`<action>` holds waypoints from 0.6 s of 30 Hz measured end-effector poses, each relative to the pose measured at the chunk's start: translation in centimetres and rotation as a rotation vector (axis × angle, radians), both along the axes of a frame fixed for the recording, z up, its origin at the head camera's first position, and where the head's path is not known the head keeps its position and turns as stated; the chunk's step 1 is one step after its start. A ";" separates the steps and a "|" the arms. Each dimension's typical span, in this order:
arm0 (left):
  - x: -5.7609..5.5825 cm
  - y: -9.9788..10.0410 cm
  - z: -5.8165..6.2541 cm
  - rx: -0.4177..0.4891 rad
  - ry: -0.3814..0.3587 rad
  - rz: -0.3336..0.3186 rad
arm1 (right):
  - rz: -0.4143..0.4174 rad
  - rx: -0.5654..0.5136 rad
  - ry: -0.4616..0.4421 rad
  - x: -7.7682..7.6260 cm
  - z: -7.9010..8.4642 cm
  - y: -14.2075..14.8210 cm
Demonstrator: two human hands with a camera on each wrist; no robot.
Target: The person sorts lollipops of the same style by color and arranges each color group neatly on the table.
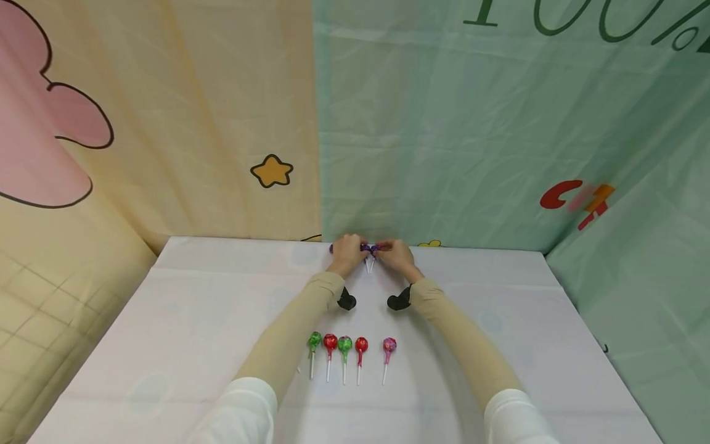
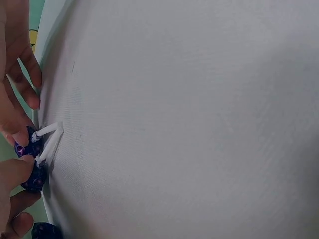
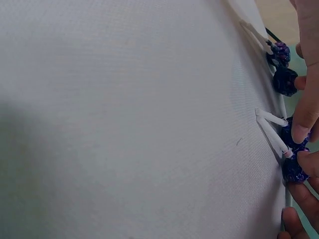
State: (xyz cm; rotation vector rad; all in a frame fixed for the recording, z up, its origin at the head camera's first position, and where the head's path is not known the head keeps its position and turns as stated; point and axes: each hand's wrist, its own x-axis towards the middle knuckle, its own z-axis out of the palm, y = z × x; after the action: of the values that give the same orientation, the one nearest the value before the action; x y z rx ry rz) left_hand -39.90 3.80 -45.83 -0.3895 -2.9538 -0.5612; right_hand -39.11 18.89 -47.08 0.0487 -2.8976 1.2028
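The left hand (image 1: 346, 251) is seen at the far edge of the bench (image 1: 194, 320), close to the backdrop, with its fingers curled about purple-wrapped lollipops (image 1: 367, 249); in the left wrist view the fingertips (image 2: 22, 139) are pressed onto the dark purple heads (image 2: 27, 148), and two white sticks (image 2: 50, 139) are shown crossing one another and pointing out over the white cloth. A further purple head (image 2: 46, 231) is noted at the bottom edge of that view, just beside the fingers. How many sweets are actually pinched by this hand cannot be told. The right hand (image 1: 395, 254) is placed immediately beside the left, the two nearly touching over the same cluster; in the right wrist view its fingertips (image 3: 301, 132) are closed on two purple heads (image 3: 294, 169), whose sticks (image 3: 271, 130) meet at a point, while two more purple lollipops (image 3: 284, 79) are recorded lying farther along the edge, apart from the fingers. Both forearms are covered in beige sleeves (image 1: 288, 333), and a black wrist unit (image 1: 346, 300) is worn on each. Nearer the person, between the forearms, a row of five lollipops is laid on the bench with sticks pointing towards the person: from left to right, a green one (image 1: 314, 341), a red one (image 1: 330, 342), a second green one (image 1: 345, 344), a second red one (image 1: 361, 344), and, set slightly apart, a pink one (image 1: 389, 345). The bench is backed by printed fabric, yellow (image 1: 166, 123) at left and green (image 1: 471, 135) at right.
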 end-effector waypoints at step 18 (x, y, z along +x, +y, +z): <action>0.2 -0.5 0.6 0.003 -0.035 0.026 | 0.001 -0.046 0.006 0.0 -0.1 0.3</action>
State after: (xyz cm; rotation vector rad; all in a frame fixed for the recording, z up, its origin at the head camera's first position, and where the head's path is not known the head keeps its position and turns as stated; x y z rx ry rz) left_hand -39.74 3.26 -45.26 -0.3438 -2.9861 -0.5756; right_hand -39.06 19.16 -47.17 0.0541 -2.8633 1.2666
